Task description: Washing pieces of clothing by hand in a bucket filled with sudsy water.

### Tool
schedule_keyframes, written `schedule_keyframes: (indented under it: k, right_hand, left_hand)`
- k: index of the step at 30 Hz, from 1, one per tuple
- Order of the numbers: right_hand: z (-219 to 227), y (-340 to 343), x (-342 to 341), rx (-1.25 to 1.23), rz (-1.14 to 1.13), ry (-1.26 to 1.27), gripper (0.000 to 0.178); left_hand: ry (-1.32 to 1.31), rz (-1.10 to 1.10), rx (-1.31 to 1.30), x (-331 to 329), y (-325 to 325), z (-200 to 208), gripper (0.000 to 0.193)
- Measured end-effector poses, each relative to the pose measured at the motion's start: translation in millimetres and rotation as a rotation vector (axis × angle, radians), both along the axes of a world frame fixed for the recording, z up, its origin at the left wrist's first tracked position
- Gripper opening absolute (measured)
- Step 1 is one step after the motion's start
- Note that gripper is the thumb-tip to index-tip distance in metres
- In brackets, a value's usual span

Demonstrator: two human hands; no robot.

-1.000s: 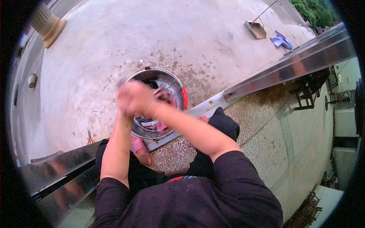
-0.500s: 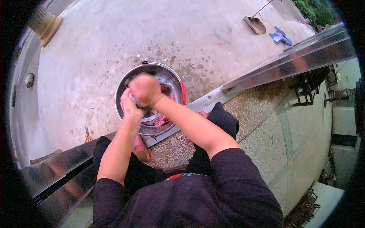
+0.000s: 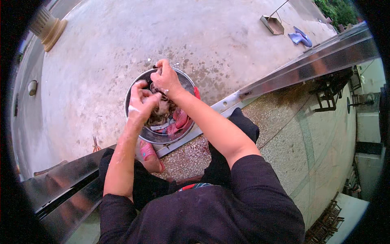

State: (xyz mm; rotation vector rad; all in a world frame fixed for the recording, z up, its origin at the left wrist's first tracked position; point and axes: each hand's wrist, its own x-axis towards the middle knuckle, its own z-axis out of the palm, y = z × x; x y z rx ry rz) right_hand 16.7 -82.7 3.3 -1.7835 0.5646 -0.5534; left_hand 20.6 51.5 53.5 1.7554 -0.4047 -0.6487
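A round metal basin (image 3: 191, 84) holds wet laundry and some suds. My left hand (image 3: 141, 103), with foam on its wrist, curls its fingers round a bunched dark-and-pale patterned cloth (image 3: 163, 109) at the basin's left side. Close by at the far rim, my right hand (image 3: 167, 81) is closed with thumb and fingers pinched on the same cloth; the exact grip is partly hidden. Beneath the hands, a red-and-white striped cloth (image 3: 178, 122) lies at the near right of the basin.
A metal door-sill track (image 3: 223, 104) runs diagonally beside the basin. My foot in a pink slipper (image 3: 147, 150) is close to its near rim. Farther off are a dustpan (image 3: 273, 25), a blue-purple item (image 3: 300, 37), a column base (image 3: 53, 36) and a small cup-like container (image 3: 32, 87).
My hands were pressed together and blurred over the basin. Now they are slightly apart, the right raised toward the far rim, and more of the patterned cloth shows.
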Motion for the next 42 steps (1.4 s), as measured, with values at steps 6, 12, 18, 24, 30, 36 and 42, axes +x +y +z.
schedule_keyframes:
  k: [6,12,18,24,30,36,42]
  right_hand:
    - [56,5,-1,0.202,0.574,-0.237,0.032]
    - [16,-2,-29,0.265,0.87,0.145,0.051]
    - [43,4,-36,0.316,0.787,-0.063,0.028]
    - [-26,-42,11,0.937,0.401,-0.258,0.031]
    - [31,85,-30,-0.761,0.501,-0.192,0.027]
    - [8,39,-8,-0.417,0.136,0.019,0.028]
    - [20,67,-26,-0.517,0.227,-0.183,0.02]
  left_hand:
    - [0.141,0.166,-0.21,20,6,-9,0.049]
    - [0.49,-0.083,-0.896,58,29,17,0.038]
    - [0.571,0.416,-0.726,91,55,-24,0.03]
    - [0.892,0.264,-0.754,16,-24,-26,0.031]
    - [0.381,0.115,-1.178,15,2,-87,0.028]
    - [0.58,0.414,-0.583,5,-8,-69,0.034]
    - [0.622,0.418,-0.799,1,1,-61,0.029]
